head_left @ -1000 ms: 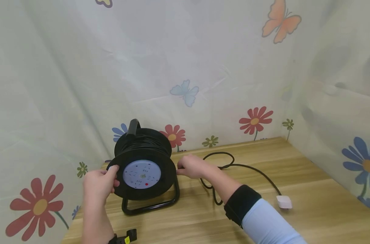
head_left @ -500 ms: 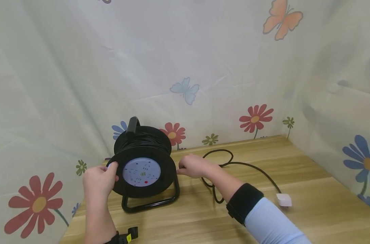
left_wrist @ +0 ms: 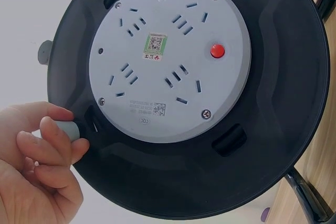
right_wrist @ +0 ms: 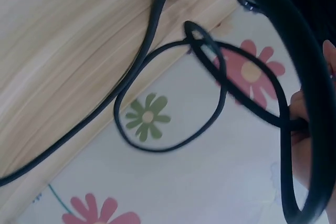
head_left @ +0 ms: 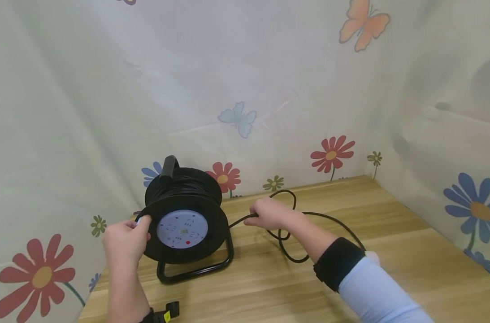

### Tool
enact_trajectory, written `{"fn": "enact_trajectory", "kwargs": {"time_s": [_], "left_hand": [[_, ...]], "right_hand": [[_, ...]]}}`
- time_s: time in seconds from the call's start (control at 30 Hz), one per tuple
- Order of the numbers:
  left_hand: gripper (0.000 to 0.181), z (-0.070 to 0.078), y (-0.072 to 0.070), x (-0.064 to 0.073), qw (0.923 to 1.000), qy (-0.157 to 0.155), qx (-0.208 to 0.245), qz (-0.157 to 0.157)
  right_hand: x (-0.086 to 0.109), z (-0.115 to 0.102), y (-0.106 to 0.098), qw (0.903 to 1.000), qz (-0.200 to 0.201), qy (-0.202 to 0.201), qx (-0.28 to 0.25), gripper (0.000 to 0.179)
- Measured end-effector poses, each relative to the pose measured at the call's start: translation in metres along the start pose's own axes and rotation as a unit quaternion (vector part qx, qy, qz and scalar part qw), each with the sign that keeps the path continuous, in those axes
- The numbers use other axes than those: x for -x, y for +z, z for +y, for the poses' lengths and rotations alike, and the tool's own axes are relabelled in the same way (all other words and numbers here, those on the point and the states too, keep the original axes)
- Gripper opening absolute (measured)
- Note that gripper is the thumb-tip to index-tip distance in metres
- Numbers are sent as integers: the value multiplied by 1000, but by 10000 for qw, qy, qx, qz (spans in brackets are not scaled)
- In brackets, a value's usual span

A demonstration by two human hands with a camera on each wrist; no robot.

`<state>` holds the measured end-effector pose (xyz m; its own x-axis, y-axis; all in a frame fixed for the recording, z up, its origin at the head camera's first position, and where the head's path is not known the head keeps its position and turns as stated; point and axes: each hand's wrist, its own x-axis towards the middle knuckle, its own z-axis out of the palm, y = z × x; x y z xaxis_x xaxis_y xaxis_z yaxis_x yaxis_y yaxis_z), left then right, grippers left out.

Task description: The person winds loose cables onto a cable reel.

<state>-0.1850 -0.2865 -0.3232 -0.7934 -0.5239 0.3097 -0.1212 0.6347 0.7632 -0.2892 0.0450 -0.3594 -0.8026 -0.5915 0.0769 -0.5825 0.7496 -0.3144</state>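
Note:
A black cable reel (head_left: 218,224) with a pale grey socket face (head_left: 182,229) stands upright on its tube frame at the left of the table. My left hand (head_left: 125,242) is at the left rim of its front disc; in the left wrist view the fingers pinch a small grey knob (left_wrist: 68,128) there. To the right of the reel, my right hand (head_left: 271,213) pinches the black cable (head_left: 240,220), which runs straight from the reel to the fingers. Loose loops of cable show large in the right wrist view, where that hand is mostly hidden.
Beyond the right hand the cable curves over the wooden table (head_left: 245,287) to a white plug (head_left: 372,256), partly hidden by my right sleeve. A curtain (head_left: 188,89) printed with flowers and butterflies hangs behind and beside the table.
My right hand has drawn away from the reel to the right, and a length of cable now shows between them. The loops behind it have shifted. The left hand keeps its place on the reel.

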Motion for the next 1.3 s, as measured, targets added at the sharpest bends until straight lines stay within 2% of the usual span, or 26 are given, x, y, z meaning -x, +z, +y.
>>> {"fn": "enact_trajectory", "kwargs": {"time_s": [0.1, 0.33, 0.73, 0.9, 1.1, 1.3], "left_hand": [[51, 0, -1, -1, 10000, -26, 30, -33], [51, -1, -2, 0, 9999, -61, -3, -102], [52, -2, -5, 0, 9997, -97, -123, -192], [52, -4, -6, -1, 9994, -182, -60, -293], [52, -11, -8, 0, 9985, -293, -114, -452], [54, -11, -8, -1, 9976, -348, -233, -546]], "right_hand": [[6, 8, -8, 10000, 33, 85, 38, 42], [20, 29, -21, 9995, 271, -68, 172, 47], [38, 69, -35, 9973, 273, 686, 15, 42], [43, 81, -34, 9940, 518, 959, 128, 39], [46, 88, -30, 9905, 724, 1163, -149, 34], [50, 97, -33, 9848, 1285, 1143, -252, 33]]}}
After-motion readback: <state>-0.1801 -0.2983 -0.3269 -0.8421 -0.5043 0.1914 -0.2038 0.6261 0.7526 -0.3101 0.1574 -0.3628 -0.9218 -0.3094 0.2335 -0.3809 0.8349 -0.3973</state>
